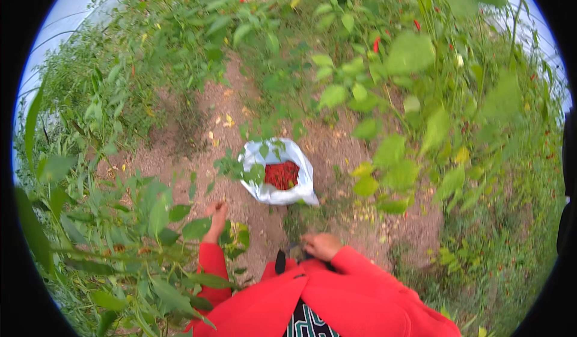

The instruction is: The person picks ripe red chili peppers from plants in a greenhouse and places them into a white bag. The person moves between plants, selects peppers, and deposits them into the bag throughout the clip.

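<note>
A white plastic bag (304, 179), open at the top, stands on the soil path before me with many small red chili peppers (281, 175) inside. My left hand (217, 217) reaches out below and left of the bag, beside the leaves of a pepper plant (198, 229); its fingers are bent, and whether they hold anything is too small to tell. In front of my body is my right hand (322, 246), below the bag and right of its middle, with curled fingers. What it may hold is hidden. Neither hand touches the bag.
Leafy pepper plants (396, 111) crowd both sides and the far end, some bearing red chili peppers (376, 45). A leafy sprig overlaps the bag's left rim. Fallen yellow leaves (229, 120) lie on the soil (180, 125). Curved greenhouse hoops and covering (67, 17) show at the upper edges.
</note>
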A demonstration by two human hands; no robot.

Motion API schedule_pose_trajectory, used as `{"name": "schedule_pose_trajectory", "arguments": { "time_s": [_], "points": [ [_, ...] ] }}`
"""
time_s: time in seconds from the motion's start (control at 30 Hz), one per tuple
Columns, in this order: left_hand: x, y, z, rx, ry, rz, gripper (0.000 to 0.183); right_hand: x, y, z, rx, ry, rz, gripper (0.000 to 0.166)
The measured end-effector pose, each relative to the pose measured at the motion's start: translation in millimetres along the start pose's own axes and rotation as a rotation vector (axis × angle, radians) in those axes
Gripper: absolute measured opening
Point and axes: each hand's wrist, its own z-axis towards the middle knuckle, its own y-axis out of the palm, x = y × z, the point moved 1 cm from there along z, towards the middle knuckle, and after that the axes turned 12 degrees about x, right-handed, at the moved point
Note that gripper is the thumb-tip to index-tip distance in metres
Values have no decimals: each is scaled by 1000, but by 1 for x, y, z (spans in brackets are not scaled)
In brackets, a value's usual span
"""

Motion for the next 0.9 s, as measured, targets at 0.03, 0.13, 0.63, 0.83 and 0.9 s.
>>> {"name": "schedule_pose_trajectory", "arguments": {
  "time_s": [0.03,0.13,0.63,0.83,0.9],
  "points": [
    [-6,3,-4,-10,-70,69,32,2,1,8,-44,3,-16,29],
    [-11,25,-12,-47,-57,-4,30,11,2,29,-52,-38,-8,31],
    [26,153,55,-56,-161,15,40,111,-46,152,-25,235,146,36],
    [-38,178,99,-9,-296,46,45,137,14,247,169,373,-78,46],
    [-65,194,118,19,-323,50,47,166,44,282,298,487,-204,56]
  ]
}}
